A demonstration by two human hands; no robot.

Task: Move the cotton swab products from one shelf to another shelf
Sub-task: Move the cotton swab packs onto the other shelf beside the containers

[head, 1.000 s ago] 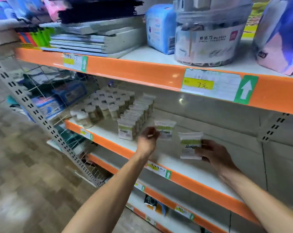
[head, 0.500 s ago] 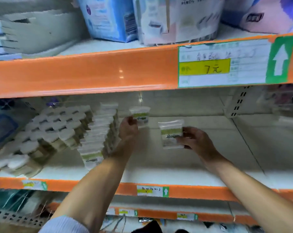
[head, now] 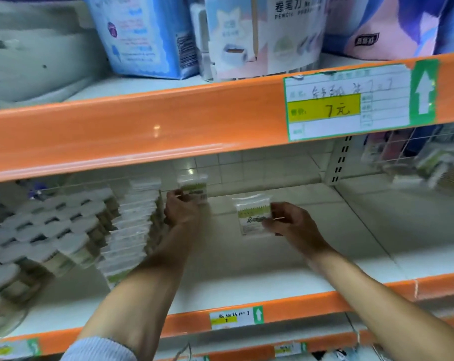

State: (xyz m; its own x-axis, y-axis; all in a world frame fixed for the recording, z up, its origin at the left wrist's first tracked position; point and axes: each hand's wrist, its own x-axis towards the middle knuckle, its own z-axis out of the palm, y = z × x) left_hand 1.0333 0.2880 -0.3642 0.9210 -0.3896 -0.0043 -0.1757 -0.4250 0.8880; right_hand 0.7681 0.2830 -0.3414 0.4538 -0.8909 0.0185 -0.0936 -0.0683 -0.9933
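Now we hold one swab pack in each hand, both deep over the white shelf (head: 246, 269). Our left hand (head: 180, 211) has its fingers curled round the lower left side of the left pack (head: 193, 188), which stands upright near the shelf's back edge, just right of the row of packs (head: 134, 225). The fingers cover the pack's lower left corner; its green band and clear top show above the knuckles. Whether its base touches the shelf we cannot tell.

Our right hand (head: 291, 222) pinches the right pack (head: 252, 213) by its right edge, thumb on the front face and the other fingers behind it. That pack is upright, facing us, nearer the shelf's middle and well apart from the left pack. Its bottom edge looks close to the shelf, but contact is unclear.

Left of the row, the round tubs (head: 51, 238) stand packed together toward the shelf's left end; motion blur smears them and the nearest ones are cut by the frame edge. The print on both packs is too soft to read. Beyond the shelf's right end, goods behind a wire grid (head: 416, 149) are blurred past telling. On the upper shelf's orange lip (head: 142, 126) a price tag (head: 351, 105) reads 7; the items above it are cropped at the top.
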